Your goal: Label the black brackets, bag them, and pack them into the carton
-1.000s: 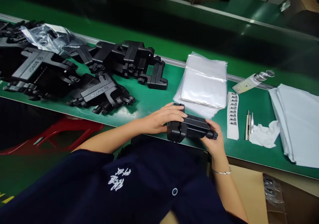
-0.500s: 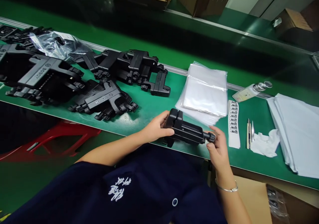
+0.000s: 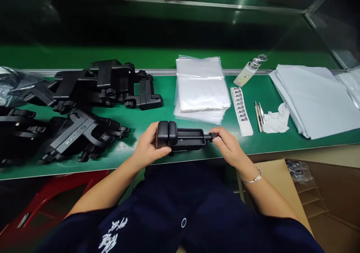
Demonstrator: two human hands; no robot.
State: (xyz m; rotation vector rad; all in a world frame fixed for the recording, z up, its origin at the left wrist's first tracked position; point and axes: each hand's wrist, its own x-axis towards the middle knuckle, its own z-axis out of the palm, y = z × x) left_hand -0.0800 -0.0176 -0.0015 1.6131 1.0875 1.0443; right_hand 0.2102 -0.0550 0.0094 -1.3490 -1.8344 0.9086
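A black plastic clamp bracket (image 3: 189,136) is held level above the front edge of the green bench, its slotted channel with a threaded screw turned upward. My left hand (image 3: 149,146) is closed around the thick jaw end, thumb along the near side. My right hand (image 3: 226,144) pinches the small ridged knob (image 3: 213,136) at the right end of the screw. Just beyond the bracket lies a stack of clear plastic bags (image 3: 202,84). The underside of the bracket is hidden.
Several similar black brackets, one marked BOSCH (image 3: 74,134), crowd the bench's left side. To the right are a label strip (image 3: 242,110), a pump bottle (image 3: 249,73), pen-like tools (image 3: 258,116), a crumpled tissue (image 3: 277,119) and white sheets (image 3: 317,99). Below stands a cardboard box (image 3: 281,185).
The view has swung right and levelled. The bracket has rolled so its channel now faces up. My right hand's fingers, looser before, have closed on the knob.
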